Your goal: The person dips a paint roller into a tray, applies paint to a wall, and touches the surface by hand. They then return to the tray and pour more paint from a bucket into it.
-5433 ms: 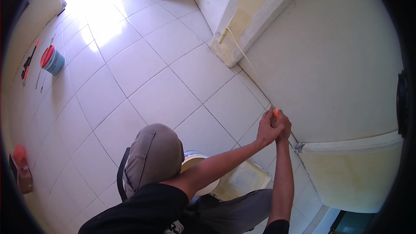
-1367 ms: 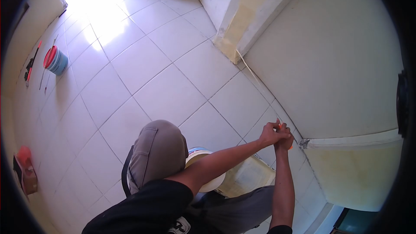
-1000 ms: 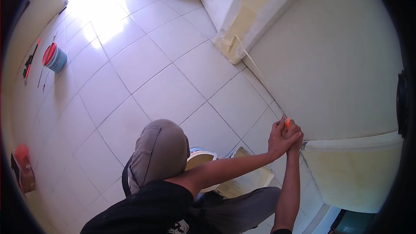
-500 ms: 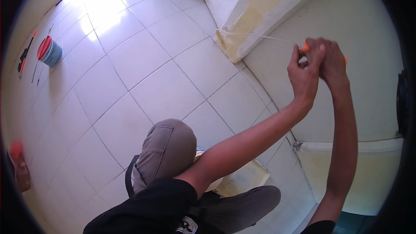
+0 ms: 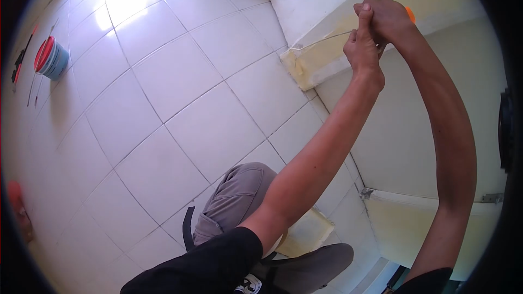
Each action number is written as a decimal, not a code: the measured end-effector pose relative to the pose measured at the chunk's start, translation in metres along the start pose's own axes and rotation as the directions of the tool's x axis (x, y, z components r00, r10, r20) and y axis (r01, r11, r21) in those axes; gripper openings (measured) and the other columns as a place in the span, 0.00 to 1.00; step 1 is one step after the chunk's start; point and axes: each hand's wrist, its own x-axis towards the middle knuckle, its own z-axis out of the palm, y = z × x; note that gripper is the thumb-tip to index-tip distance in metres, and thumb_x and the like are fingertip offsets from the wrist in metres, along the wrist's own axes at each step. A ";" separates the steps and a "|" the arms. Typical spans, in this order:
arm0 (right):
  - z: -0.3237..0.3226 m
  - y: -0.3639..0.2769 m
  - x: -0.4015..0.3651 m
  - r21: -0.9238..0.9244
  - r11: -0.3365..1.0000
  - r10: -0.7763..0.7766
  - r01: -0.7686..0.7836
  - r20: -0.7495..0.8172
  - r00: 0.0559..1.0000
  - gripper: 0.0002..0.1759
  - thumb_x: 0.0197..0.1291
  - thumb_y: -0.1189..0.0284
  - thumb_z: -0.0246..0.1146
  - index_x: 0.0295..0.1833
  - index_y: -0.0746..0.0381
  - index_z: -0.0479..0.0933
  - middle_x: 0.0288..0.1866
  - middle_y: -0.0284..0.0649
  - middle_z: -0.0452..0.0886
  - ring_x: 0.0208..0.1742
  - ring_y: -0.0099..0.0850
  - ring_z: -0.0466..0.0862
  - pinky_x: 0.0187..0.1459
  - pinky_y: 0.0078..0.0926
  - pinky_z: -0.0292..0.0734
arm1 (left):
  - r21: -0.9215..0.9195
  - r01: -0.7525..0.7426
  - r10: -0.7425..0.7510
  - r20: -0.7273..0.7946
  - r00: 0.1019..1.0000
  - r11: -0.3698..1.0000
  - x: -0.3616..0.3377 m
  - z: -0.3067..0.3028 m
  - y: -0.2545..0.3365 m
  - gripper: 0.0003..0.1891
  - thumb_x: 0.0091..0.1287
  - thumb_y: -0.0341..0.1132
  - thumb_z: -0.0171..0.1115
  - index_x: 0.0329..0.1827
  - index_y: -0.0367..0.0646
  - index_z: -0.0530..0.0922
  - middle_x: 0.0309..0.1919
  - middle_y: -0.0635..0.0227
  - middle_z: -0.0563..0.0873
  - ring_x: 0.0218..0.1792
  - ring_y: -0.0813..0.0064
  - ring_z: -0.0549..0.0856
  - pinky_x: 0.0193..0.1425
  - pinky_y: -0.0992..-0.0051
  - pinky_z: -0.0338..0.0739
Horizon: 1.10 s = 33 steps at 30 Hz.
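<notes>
At the upper right my two hands are together in front of the pale wall ledge. My left hand (image 5: 364, 51) is closed, with its thumb up against the other hand's fingers. A thin pale string (image 5: 327, 38) runs taut from the ledge's lower end to the fingers of this hand. My right hand (image 5: 385, 19) is wrapped round an orange object (image 5: 410, 15), of which only a small edge shows behind the hand. The ledge (image 5: 303, 71) has yellowish patches, and the string passes over its corner. The fingertips of both hands partly hide one another.
A blue bucket with a red rim (image 5: 53, 60) stands on the tiled floor (image 5: 180, 81) at the left, beside long thin tools (image 5: 24, 60). A yellowish tray (image 5: 308, 232) lies by my knees. A red object is at the far left edge. A dark round object (image 5: 506, 130) is at the right.
Both hands have moved up and slightly left, from in front of the pale panel to in front of the ledge. The view has shifted, and less of the orange object shows.
</notes>
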 end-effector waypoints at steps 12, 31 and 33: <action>-0.060 -0.019 0.006 -0.130 0.991 0.009 -0.006 0.024 1.000 0.22 0.54 0.62 0.72 0.52 0.58 0.78 0.49 0.42 0.88 0.48 0.48 0.89 0.50 0.42 0.85 | -0.154 0.006 0.014 0.123 0.992 0.988 -0.005 0.006 0.049 0.40 0.58 0.66 0.74 0.60 0.42 0.76 0.47 0.70 0.80 0.45 0.79 0.80 0.65 0.72 0.75; -0.023 -0.040 0.030 -0.086 0.994 -0.060 0.061 0.014 0.998 0.15 0.62 0.62 0.63 0.52 0.54 0.80 0.49 0.38 0.89 0.50 0.43 0.89 0.51 0.40 0.85 | -0.090 0.038 -0.032 0.060 0.998 0.995 0.000 -0.020 0.053 0.46 0.57 0.67 0.73 0.71 0.46 0.69 0.57 0.68 0.78 0.52 0.73 0.81 0.65 0.68 0.76; -0.021 -0.045 0.031 -0.095 0.994 -0.051 0.054 0.028 0.998 0.14 0.64 0.63 0.62 0.52 0.53 0.80 0.50 0.38 0.89 0.50 0.43 0.89 0.52 0.40 0.85 | -0.080 0.047 -0.042 0.054 0.998 0.996 0.000 -0.018 0.053 0.45 0.57 0.67 0.73 0.70 0.48 0.70 0.56 0.70 0.77 0.52 0.74 0.80 0.63 0.69 0.75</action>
